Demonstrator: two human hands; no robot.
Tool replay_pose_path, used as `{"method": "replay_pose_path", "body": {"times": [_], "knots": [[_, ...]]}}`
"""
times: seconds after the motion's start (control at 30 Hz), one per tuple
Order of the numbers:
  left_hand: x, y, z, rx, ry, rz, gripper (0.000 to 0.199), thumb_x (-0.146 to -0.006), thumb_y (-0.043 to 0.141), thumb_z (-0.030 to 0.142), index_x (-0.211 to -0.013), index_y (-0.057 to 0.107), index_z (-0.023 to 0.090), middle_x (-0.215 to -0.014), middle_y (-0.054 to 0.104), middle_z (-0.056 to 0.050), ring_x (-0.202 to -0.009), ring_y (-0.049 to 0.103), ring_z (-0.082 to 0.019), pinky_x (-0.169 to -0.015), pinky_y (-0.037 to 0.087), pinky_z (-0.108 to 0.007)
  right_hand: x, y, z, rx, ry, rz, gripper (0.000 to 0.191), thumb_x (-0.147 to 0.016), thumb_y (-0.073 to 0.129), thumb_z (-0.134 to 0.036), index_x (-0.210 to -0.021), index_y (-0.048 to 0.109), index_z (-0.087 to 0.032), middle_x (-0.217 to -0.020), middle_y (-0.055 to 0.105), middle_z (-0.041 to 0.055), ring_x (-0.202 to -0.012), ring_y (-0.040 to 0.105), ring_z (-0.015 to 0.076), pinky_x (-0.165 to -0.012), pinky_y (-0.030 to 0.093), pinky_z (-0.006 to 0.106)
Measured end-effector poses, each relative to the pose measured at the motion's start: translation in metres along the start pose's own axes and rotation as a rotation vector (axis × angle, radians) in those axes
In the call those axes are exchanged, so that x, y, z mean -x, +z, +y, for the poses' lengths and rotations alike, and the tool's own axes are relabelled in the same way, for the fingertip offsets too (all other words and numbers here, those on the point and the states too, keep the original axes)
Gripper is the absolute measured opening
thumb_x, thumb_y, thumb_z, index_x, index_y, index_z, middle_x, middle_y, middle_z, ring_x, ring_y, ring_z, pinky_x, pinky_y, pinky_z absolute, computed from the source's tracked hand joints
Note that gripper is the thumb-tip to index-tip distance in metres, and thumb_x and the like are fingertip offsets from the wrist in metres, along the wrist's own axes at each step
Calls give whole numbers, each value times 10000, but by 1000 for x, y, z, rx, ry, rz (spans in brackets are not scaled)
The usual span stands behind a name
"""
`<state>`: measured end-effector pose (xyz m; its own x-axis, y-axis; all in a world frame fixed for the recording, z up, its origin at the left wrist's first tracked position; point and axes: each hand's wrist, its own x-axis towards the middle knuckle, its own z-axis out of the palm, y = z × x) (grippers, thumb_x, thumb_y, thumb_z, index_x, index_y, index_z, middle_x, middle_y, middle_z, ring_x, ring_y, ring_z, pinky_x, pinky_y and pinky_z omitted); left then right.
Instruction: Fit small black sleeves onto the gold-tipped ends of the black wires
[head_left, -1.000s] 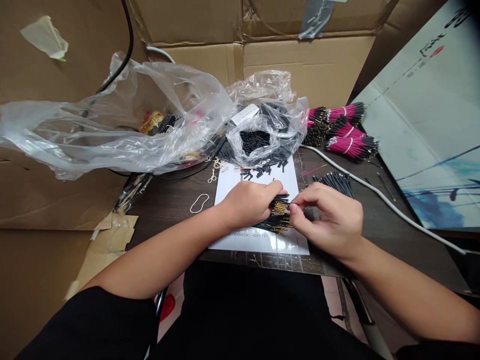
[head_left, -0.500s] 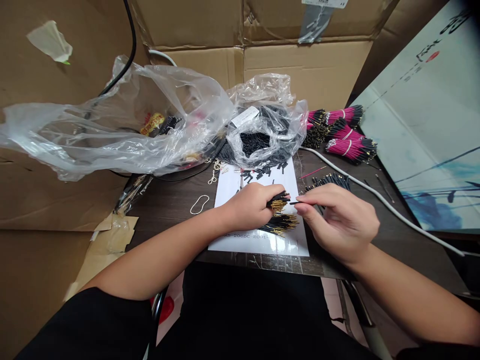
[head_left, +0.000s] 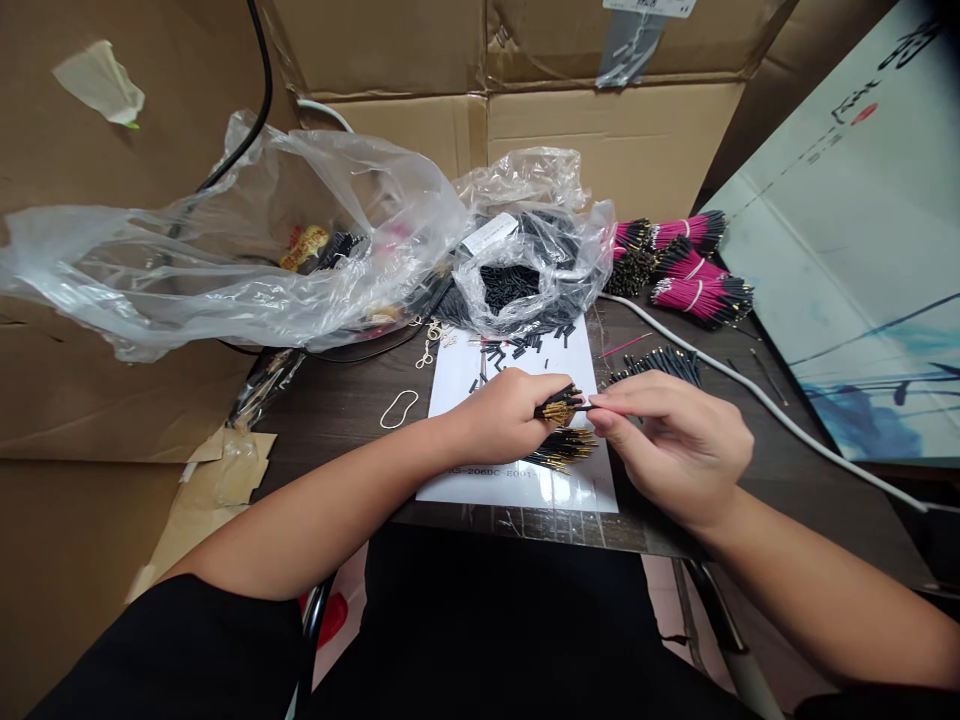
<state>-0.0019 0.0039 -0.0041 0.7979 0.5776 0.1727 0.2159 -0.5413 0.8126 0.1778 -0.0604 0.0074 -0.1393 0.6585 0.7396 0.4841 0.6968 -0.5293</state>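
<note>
My left hand (head_left: 504,412) is closed around a bundle of black wires with gold tips (head_left: 559,408), the tips pointing right. Between the thumb and forefinger of my right hand (head_left: 675,440) is a short black sleeve (head_left: 587,407), pinched right at the ends of the held wires. Whether it is pushed over a tip is too small to tell. Beneath the bundle, more gold-tipped black wires (head_left: 564,448) lie on a white printed sheet (head_left: 465,488). Loose black sleeves (head_left: 517,346) are scattered at the sheet's far end.
An open plastic bag (head_left: 511,288) full of black sleeves stands behind the sheet. Pink wire bundles (head_left: 694,295) lie back right, near a white cable (head_left: 795,410). Black wires (head_left: 664,365) lie behind my right hand. A rubber band (head_left: 399,408) and a large clear bag (head_left: 225,270) are left.
My right hand has moved slightly left, bringing the black sleeve up against the wire tips. My left hand has shifted a little to the right with the bundle.
</note>
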Motion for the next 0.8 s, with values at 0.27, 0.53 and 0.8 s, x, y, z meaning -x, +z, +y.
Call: {"method": "replay_pose_path", "body": {"times": [0.27,0.53,0.8], "knots": [[-2,0,6,441,-134,-218,187,-885,496,246,-751,555,129,-660,530,23,-611,467,-72,-606,372,-203,2,-1,0,195,-56,-62,392,-708,734,-62,-1055,661,-229,-870,706,19,-746,653,134,-659,553,276],[4,-3,7,927,-371,-497,342,-879,529,485,-802,507,152,-500,284,94,-422,248,-50,-407,247,-189,3,-4,0,233,-102,-111,530,-708,709,-55,-1190,633,-262,-1051,656,67,-874,635,171,-750,562,343],[2,-5,6,1053,-468,-533,329,-866,555,448,-765,523,135,-473,242,96,-401,183,-36,-376,178,-177,2,-1,0,188,-76,-108,496,-693,705,-26,-1157,652,-196,-1060,660,89,-921,629,186,-778,544,362]]}}
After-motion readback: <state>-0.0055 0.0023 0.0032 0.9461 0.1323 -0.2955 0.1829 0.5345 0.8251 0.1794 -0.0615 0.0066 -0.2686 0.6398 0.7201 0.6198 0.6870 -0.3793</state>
